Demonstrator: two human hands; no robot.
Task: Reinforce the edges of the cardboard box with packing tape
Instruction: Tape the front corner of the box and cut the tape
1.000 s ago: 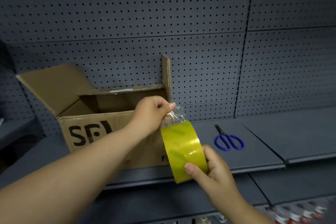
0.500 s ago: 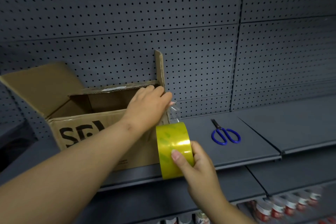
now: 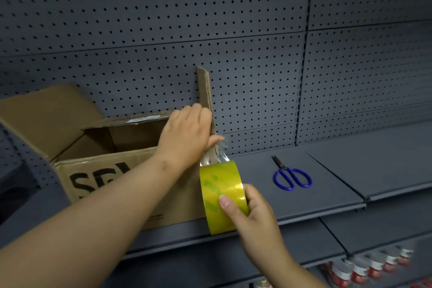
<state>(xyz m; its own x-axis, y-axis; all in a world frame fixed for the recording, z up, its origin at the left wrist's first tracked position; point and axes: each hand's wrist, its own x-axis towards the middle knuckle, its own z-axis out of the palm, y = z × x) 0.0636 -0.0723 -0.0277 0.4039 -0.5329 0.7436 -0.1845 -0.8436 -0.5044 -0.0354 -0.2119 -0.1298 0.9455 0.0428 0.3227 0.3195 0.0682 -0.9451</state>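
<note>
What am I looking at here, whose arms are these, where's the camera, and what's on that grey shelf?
No machine here: a person works with bare hands, filmed by one camera worn on the head, looking forward and down. The right hand grips a yellow tape roll. The left hand holds its pulled-out tape end against the right corner of an open cardboard box. The box stands on a grey shelf; blue-handled scissors lie to its right, untouched.
</note>
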